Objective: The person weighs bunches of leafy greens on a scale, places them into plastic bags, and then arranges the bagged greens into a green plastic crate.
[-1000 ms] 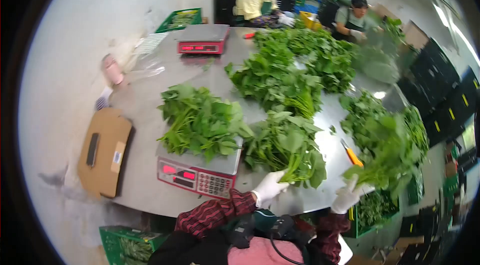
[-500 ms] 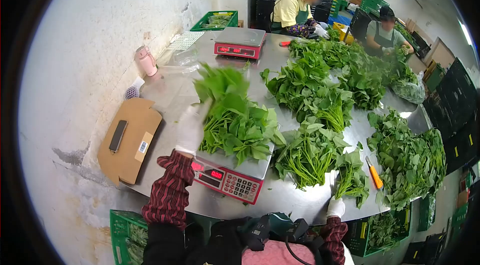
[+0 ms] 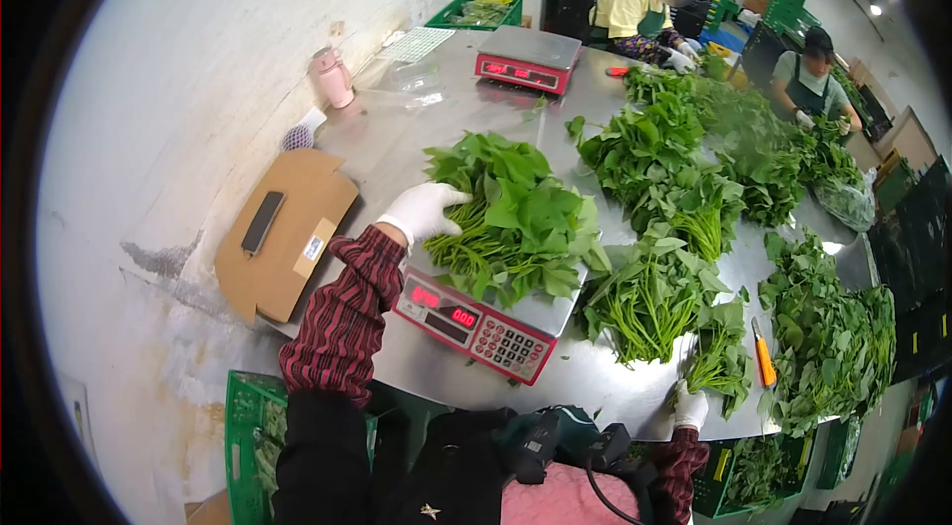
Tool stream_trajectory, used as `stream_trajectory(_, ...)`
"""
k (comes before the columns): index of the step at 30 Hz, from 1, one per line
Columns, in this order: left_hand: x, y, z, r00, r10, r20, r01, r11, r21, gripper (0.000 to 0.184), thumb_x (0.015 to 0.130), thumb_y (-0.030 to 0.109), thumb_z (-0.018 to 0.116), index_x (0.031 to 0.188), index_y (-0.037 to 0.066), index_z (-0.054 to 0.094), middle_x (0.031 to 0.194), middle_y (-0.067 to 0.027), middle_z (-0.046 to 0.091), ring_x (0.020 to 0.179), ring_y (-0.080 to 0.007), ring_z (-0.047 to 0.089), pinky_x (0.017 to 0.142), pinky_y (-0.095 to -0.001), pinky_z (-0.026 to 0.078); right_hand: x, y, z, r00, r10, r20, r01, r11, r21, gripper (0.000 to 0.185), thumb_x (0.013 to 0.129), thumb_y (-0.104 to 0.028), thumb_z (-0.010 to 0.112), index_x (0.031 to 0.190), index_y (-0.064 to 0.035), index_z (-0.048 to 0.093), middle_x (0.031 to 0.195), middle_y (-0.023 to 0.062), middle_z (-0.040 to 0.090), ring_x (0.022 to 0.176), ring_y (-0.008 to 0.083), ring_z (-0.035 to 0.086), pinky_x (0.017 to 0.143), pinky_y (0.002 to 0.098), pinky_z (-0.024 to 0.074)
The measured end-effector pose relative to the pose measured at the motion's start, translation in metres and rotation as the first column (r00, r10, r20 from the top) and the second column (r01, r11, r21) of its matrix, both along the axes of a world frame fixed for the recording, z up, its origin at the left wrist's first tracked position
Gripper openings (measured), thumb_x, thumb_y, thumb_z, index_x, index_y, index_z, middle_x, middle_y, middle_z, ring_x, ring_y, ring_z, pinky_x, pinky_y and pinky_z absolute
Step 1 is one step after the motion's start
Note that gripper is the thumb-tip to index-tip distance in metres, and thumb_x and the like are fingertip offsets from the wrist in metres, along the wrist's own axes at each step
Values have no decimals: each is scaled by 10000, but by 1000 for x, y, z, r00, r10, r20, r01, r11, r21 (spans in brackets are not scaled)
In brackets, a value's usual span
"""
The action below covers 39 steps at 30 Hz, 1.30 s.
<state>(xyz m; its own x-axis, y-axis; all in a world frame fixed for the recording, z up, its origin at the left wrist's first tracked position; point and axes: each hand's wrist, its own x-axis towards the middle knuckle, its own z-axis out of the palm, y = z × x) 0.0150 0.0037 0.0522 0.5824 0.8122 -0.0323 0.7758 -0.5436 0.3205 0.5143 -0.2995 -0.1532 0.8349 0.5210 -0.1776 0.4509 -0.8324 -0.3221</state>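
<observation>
My left hand (image 3: 426, 212), in a white glove, is at the left side of a heap of leafy greens (image 3: 516, 213) on the red scale (image 3: 476, 327). Its thumb and fingers are apart at the edge of the leaves and stems. The scale's red display and keypad face me. Low on the right, my right hand (image 3: 691, 409), also gloved, closes around the stem ends of a small bunch of greens (image 3: 720, 366) lying on the table. Its fingertips are partly hidden.
More greens (image 3: 654, 297) lie to the right, with an orange-handled knife (image 3: 764, 361) beside them. A second scale (image 3: 529, 59), a pink flask (image 3: 332, 77) and a cardboard piece (image 3: 283, 237) are on the steel table (image 3: 397, 138). Two people work at the far end.
The bunch in my left hand has come down onto the greens on the scale, and that hand's fingers have spread. My right hand stays at the stems. The view has shifted slightly.
</observation>
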Motion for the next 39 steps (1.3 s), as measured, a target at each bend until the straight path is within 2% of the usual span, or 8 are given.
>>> stream_trajectory(5, -1, -25, 0, 997, 60, 55, -63, 995, 73, 516, 674, 156, 704, 1169, 80, 578, 1115, -133, 591, 979, -315, 572, 843, -379, 461, 13, -1, -19, 979, -40, -200, 73, 984, 163, 442, 819, -371, 640, 770, 63, 569, 524, 125, 576, 385, 205, 557, 363, 325, 448)
stream_trajectory(15, 49, -85, 14, 869, -84, 488, -177, 868, 465, 229, 756, 38, 636, 983, 51, 654, 977, -108, 651, 914, -284, 602, 808, -360, 475, 37, -14, -26, 976, 204, -82, -109, 772, 627, 218, 849, -207, 598, 719, -42, 541, 494, 29, 474, 342, 129, 404, 312, 291, 324)
stream_trajectory(17, 86, -106, 2, 789, -147, 597, -93, 931, 352, 196, 761, 15, 639, 954, 41, 666, 953, -117, 657, 879, -267, 624, 770, -337, 494, 24, -7, 3, 947, -19, -321, 237, 715, 658, 226, 874, -202, 597, 713, -49, 554, 536, -16, 458, 448, 100, 434, 430, 289, 370)
stream_trajectory(20, 149, -139, -37, 654, -84, 752, 165, 986, -33, 192, 797, 62, 638, 985, 65, 672, 978, -113, 648, 891, -261, 620, 790, -332, 499, -6, -3, 46, 984, -28, 178, -121, 631, 766, 210, 869, -201, 624, 809, -4, 583, 640, 134, 552, 560, 165, 449, 547, 332, 424)
stream_trajectory(27, 270, -202, -58, 520, 145, 841, 473, 772, -426, 448, 832, 104, 642, 1250, 7, 512, 1196, -167, 582, 1091, -159, 565, 900, -264, 445, -110, 17, 110, 934, 125, 335, -325, 685, 652, 155, 804, -89, 634, 946, -35, 600, 665, 179, 598, 577, 333, 591, 516, 375, 454)
stream_trajectory(32, 268, -202, -41, 568, 245, 786, 249, 858, -448, 228, 812, 68, 655, 1010, -39, 621, 911, -72, 638, 819, -95, 569, 741, -236, 458, -147, 34, 113, 781, 459, 425, -616, 448, 648, 335, 769, -121, 653, 1080, -42, 559, 727, 139, 616, 618, 334, 606, 559, 395, 472)
stream_trajectory(34, 255, -187, -36, 293, 240, 926, 293, 899, -326, 185, 808, 19, 640, 985, -34, 635, 930, -74, 642, 804, -140, 585, 715, -267, 468, -152, 45, 132, 750, 563, 347, -656, 569, 496, 283, 772, -147, 670, 1018, -37, 585, 674, 105, 595, 570, 279, 588, 537, 372, 455)
stream_trajectory(39, 143, -139, 13, 615, 96, 783, -456, 853, 253, 251, 871, 132, 573, 1077, -8, 605, 975, -142, 624, 853, -282, 604, 734, -381, 480, -147, 62, 123, 812, 554, 185, -504, 505, 701, 167, 804, -155, 695, 827, -20, 600, 636, 148, 576, 543, 286, 569, 515, 331, 455)
